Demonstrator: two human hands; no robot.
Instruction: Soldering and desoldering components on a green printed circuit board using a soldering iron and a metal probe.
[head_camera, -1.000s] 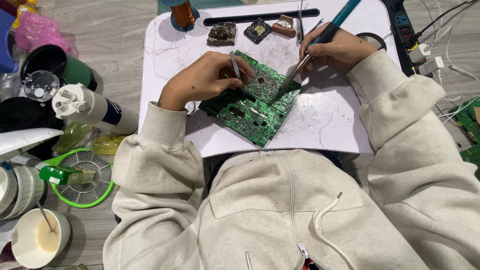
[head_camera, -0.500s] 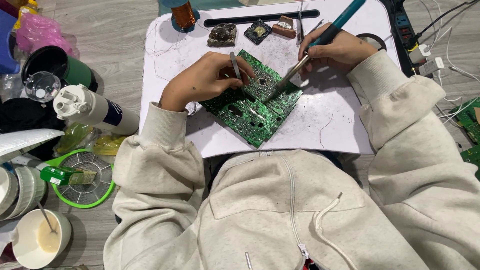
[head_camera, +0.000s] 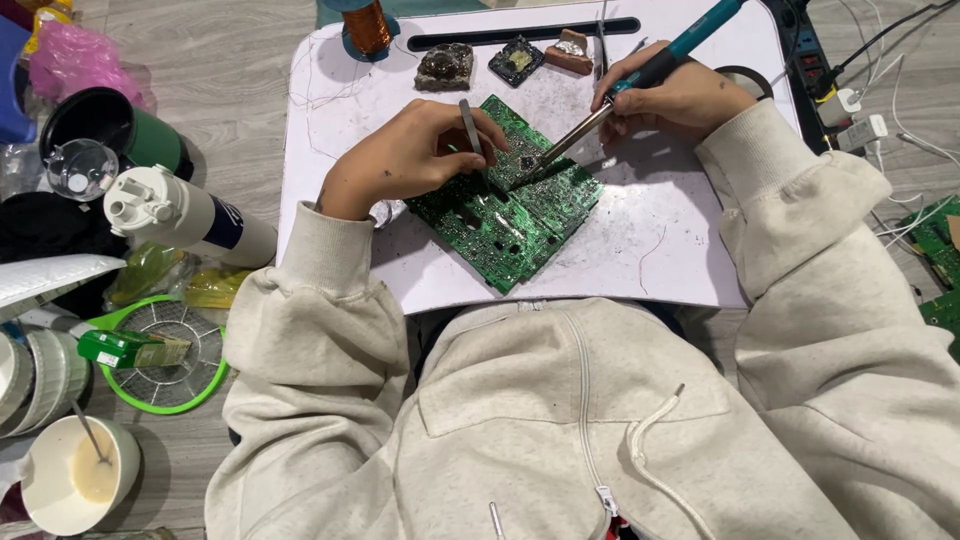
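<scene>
Head view shows little change since a second ago: one white bench (head_camera: 660, 250), one green circuit board (head_camera: 500, 215) at centre, both hands holding position. Left hand (head_camera: 410, 160) stays pinched on one pair of tweezers (head_camera: 470, 130); right hand (head_camera: 670, 95) still grips one soldering iron (head_camera: 620, 90), tip on the board.

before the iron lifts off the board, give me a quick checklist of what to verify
1. Soldering iron held firmly in right hand: ok.
2. Iron tip on green circuit board: ok.
3. Tweezers in left hand, points down at the board: ok.
4. Board lying flat on white lap tray: ok.
5. Solder joint melted: cannot tell.
</scene>
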